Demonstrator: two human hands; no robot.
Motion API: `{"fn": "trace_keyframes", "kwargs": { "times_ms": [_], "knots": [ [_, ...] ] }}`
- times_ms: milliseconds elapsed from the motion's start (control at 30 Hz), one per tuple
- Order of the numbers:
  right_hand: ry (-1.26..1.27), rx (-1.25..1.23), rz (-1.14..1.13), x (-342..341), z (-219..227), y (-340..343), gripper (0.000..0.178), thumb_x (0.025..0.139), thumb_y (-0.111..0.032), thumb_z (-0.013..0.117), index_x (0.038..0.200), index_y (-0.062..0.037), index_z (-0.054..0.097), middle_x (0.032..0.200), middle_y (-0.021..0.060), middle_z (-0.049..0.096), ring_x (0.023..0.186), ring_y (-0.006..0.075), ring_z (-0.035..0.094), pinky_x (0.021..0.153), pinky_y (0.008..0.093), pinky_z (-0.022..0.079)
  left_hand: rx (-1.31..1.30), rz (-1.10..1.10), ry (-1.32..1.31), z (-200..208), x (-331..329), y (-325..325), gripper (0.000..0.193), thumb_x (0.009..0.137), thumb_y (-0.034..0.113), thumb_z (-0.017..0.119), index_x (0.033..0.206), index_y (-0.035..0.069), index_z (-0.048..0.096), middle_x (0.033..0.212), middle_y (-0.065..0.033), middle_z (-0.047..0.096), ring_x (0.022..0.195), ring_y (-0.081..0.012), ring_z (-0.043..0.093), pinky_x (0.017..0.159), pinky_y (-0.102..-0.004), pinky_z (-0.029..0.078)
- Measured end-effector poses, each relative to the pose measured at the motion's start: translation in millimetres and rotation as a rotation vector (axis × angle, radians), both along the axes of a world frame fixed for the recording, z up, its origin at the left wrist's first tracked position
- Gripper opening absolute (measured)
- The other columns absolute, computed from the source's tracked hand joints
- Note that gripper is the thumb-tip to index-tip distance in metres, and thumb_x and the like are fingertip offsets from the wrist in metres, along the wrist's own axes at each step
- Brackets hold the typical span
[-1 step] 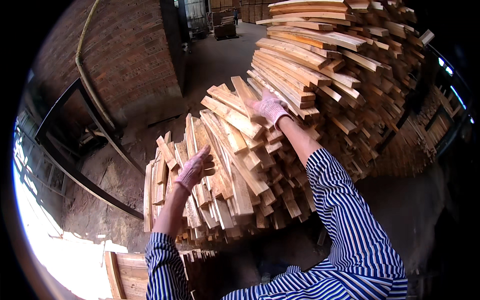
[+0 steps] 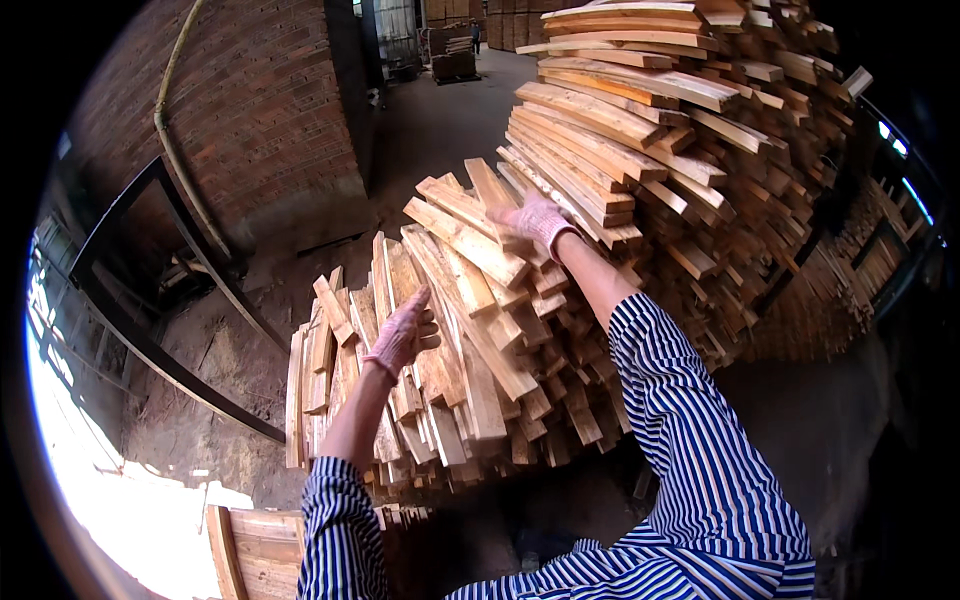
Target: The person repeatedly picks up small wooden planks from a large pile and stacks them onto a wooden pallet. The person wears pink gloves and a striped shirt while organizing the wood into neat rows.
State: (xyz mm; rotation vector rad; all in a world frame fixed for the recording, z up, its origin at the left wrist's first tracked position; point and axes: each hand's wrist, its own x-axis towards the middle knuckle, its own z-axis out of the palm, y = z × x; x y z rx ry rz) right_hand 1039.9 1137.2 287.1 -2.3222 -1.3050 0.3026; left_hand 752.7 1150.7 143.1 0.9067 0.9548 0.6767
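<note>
Both my hands wear pale pink gloves that leave the fingertips bare. My left hand hovers over the front of a heap of short wooden slats, fingers apart and holding nothing. Further back and to the right, my right hand grips a short wooden plank on top of the heap. Its thumb lies across the plank, and the other fingers are partly hidden at the right side. One small slat rests slanted over others, left of my left hand.
A taller stack of slats rises behind and right of my right hand. A dark metal frame stands at the left, before a brick wall with a pipe. Wooden boards are at the lower left. Far back are a pallet stack and a person.
My left hand has moved slightly right and up over the slats. The right hand stays at the same plank, and the view has shifted a little.
</note>
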Motion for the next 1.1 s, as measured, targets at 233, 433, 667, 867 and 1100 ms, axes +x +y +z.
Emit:
{"fn": "trace_keyframes", "kwargs": {
  "times_ms": [233,433,667,867,1100],
  "knots": [
    [-0.335,-0.477,0.232,-54.5,-53.0,-16.5,0.061,0.093,-0.042,0.061,0.134,-0.004,0.038,0.099,0.0108,0.047,0.067,0.0146,0.043,0.051,0.0291,0.042,0.0,0.131,0.052,-10.2,103.4,47.3,0.125,0.068,0.089,0.065,0.157,0.007,0.032,0.159,-0.0286,0.032,0.147,-0.0414,0.034,0.109,-0.0607,0.038],
    [-0.253,-0.36,0.307,-105.8,-46.0,-49.2,0.095,0.08,-0.067,0.069,0.151,-0.0133,0.036,0.142,0.0191,0.051,0.136,0.0346,0.047,0.104,0.0476,0.048,-0.099,-0.018,-0.23,6.9,89.2,48.1,0.084,0.087,0.056,0.074,0.148,0.006,0.044,0.141,-0.0135,0.056,0.124,-0.0305,0.058,0.105,-0.0519,0.049],
    [-0.115,-0.135,0.062,-90.0,-68.4,-16.1,0.098,0.079,-0.065,0.073,0.151,-0.01,0.035,0.14,0.016,0.055,0.125,0.0339,0.057,0.1,0.0488,0.051,-0.112,0.066,-0.29,-59.5,70.1,99.5,0.048,0.093,0.037,0.071,0.129,0.007,0.062,0.119,-0.0146,0.07,0.104,-0.0297,0.069,0.09,-0.0464,0.059],
    [-0.007,-0.181,0.305,-131.2,-35.4,-21.7,0.09,0.084,-0.062,0.07,0.155,-0.0183,0.036,0.154,0.0184,0.044,0.14,0.0339,0.047,0.112,0.0511,0.043,0.002,0.172,-0.459,-118.3,1.8,109.6,0.036,0.088,0.026,0.078,0.116,0.005,0.068,0.109,-0.0082,0.073,0.107,-0.0234,0.067,0.098,-0.041,0.054],
    [0.274,-0.371,-0.024,-65.0,-77.2,-10.1,0.13,0.07,-0.083,0.069,0.163,-0.0134,0.011,0.164,0.0274,0.021,0.147,0.0397,0.035,0.119,0.0459,0.035,0.128,0.018,-0.236,-53.1,53.0,72.6,0.03,0.087,0.016,0.077,0.111,-0.001,0.073,0.108,-0.0091,0.074,0.102,-0.0198,0.069,0.092,-0.0321,0.056]
  ]
}}
